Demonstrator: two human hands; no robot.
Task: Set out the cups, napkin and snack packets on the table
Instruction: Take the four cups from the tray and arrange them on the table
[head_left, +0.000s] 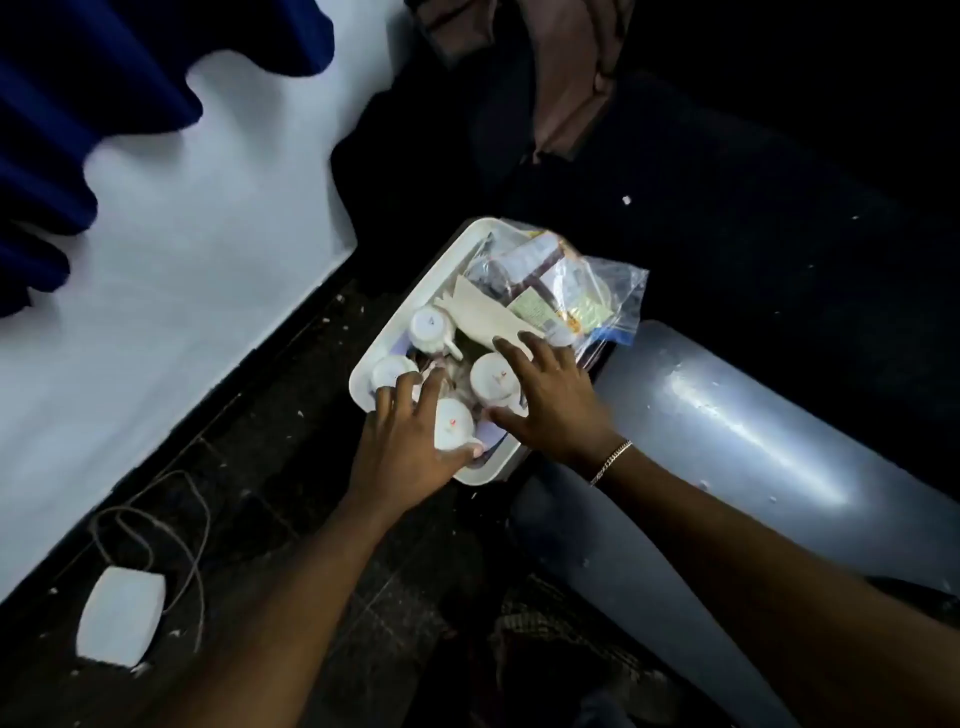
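Observation:
A white tray (415, 291) holds several white cups turned upside down, a cream napkin (483, 314) and a clear plastic bag (608, 291) of snack packets (540, 306). My left hand (405, 447) curls around the nearest cup (451, 423), thumb on its right side. My right hand (550, 395) lies spread over another cup (493, 384), fingertips touching the napkin. Two more cups (431, 327) (390, 370) stand at the tray's left side.
A grey rounded surface (753, 441) lies to the right of the tray. The dark floor (270, 467) carries a white adapter (122, 613) with a looped cord at lower left. A white wall (182, 260) and blue curtain (78, 78) are at left.

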